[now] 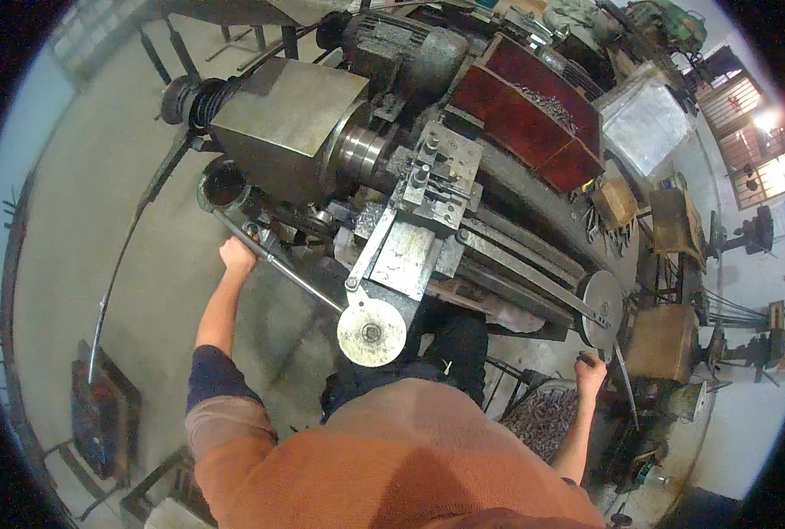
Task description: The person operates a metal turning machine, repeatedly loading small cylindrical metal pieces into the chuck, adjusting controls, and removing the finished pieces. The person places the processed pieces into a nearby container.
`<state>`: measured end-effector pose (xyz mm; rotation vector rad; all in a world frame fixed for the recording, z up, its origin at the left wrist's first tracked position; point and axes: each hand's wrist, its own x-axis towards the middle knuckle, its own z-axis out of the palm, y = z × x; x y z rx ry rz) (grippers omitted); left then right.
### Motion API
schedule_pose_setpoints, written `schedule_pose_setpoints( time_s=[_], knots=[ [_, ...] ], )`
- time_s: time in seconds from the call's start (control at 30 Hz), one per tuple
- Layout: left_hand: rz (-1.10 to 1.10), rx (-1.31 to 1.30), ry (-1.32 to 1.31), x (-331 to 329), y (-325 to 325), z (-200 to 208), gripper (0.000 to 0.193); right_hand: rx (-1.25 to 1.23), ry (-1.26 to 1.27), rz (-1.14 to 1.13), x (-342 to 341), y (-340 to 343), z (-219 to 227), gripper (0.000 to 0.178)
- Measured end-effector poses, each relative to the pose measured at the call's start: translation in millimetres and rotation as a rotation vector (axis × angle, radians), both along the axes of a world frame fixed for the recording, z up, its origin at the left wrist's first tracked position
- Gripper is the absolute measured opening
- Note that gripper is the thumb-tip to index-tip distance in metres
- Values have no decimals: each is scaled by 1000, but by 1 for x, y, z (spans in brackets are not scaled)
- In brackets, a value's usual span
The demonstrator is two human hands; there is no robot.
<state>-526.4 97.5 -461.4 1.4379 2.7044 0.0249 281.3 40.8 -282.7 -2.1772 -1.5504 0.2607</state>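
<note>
In front of me is a small metal lathe, with a grey block-shaped headstock (291, 115), a bright spindle (363, 154) and a tool post (441, 172) on its slide. My left hand (238, 256) is closed in a fist against the upper part of a long metal rod (295, 274) at the lathe's left; what its fingers hold is hidden. On the right, my right hand (591, 375) is closed around a small dark knob-like piece (592, 358), just below a round metal disc (599, 309). Another pale disc (371, 331) sits at the slide's near end, close to my body.
Behind the lathe are a motor (401, 57) and a dark red tray (529, 115) with small metal pieces. A basket of small parts (542, 419) stands beside my right forearm. A thin rod (119, 264) slants down at the left. Tools (617, 229) lie near a cardboard box (615, 203).
</note>
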Motion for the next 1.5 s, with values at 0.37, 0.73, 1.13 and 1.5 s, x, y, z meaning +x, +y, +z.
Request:
schedule_pose_setpoints(
  time_s=[0.37,0.73,1.13,1.5],
  knots=[
    [39,324,-126,0,25,-47,21,3,-30,46,-19,6,2,29],
    [32,-44,-110,-5,-23,55,40,256,-4,658,-189,142,141,37],
    [377,215,238,-127,-197,244,51,122,-393,1154,-471,211,140,24],
    [577,304,151,57,-186,247,49,99,-497,1121,-466,206,149,23]
  ],
)
